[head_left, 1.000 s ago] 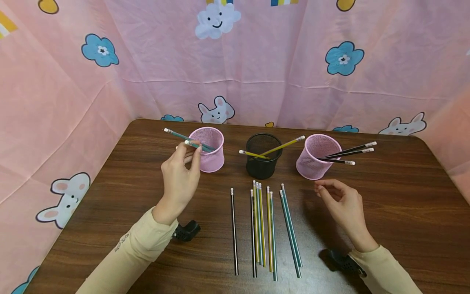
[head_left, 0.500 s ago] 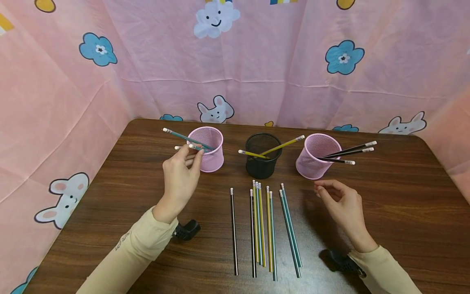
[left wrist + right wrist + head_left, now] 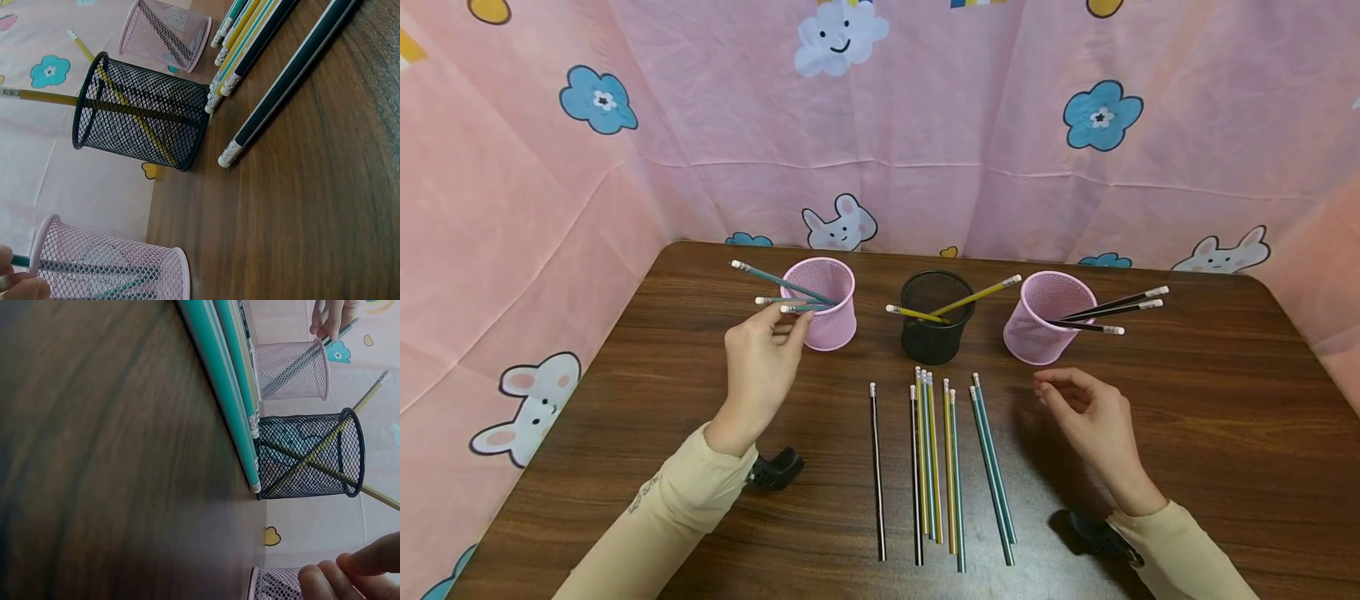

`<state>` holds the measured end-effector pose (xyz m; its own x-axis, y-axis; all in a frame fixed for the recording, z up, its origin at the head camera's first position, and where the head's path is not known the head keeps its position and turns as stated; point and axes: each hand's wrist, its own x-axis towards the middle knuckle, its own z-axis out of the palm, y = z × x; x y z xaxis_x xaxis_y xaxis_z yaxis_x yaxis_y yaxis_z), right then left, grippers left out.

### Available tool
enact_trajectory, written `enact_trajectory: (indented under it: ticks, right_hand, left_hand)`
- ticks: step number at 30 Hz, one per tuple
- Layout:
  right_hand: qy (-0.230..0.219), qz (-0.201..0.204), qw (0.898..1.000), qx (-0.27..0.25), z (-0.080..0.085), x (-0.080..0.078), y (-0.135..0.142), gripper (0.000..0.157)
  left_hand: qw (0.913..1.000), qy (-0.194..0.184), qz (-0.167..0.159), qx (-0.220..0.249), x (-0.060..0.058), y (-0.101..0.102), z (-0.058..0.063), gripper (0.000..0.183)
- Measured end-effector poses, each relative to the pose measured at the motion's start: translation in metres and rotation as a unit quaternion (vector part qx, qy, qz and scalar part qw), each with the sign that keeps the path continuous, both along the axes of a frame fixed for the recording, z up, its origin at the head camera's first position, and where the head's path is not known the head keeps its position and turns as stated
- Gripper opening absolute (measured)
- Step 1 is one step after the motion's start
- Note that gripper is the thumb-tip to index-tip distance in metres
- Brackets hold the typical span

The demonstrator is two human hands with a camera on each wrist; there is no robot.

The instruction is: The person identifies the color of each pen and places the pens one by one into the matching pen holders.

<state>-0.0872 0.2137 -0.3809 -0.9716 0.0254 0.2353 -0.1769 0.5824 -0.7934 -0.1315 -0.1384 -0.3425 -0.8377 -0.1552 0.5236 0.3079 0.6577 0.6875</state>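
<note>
My left hand [image 3: 763, 367] pinches a teal pencil [image 3: 796, 309] near its white eraser end. That pencil leans over the rim of the left pink mesh pen cup [image 3: 835, 327], its other end inside. Two more teal pencils, one marked here as a teal pencil [image 3: 767, 272], stick out of the same cup. In the left wrist view, fingertips [image 3: 28, 289] sit at the rim of the pink cup [image 3: 112, 265]. My right hand [image 3: 1093, 421] hovers over the table below the right pink cup [image 3: 1037, 333], fingers loosely bent and holding nothing.
A black mesh pen cup [image 3: 932, 342] with two yellow pencils stands in the middle. Black pencils [image 3: 1105, 312] lean from the right cup. Several black, yellow and teal pencils [image 3: 936, 467] lie on the brown table [image 3: 647, 417]. A pink patterned cloth [image 3: 925, 108] hangs behind.
My left hand has lowered the teal pencil's eraser end towards the left cup's rim and shifted slightly down and left. The right hand has barely moved, slightly left.
</note>
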Motion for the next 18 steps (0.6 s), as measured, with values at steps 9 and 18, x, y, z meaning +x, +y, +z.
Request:
enact_trajectory:
  ticks: [9,18]
  right_hand:
    - [0.002,0.032,0.999,0.003,0.001,0.002,-0.006,0.016]
    - [0.001,0.05,0.998,0.04,0.001,0.0,-0.016,0.015]
  left_hand:
    - [0.9995,-0.027,0.001,-0.018,0.0,-0.004,-0.004,0.014]
    - [0.9951,-0.083,-0.016,-0.052,0.003,-0.009,-0.014,0.012]
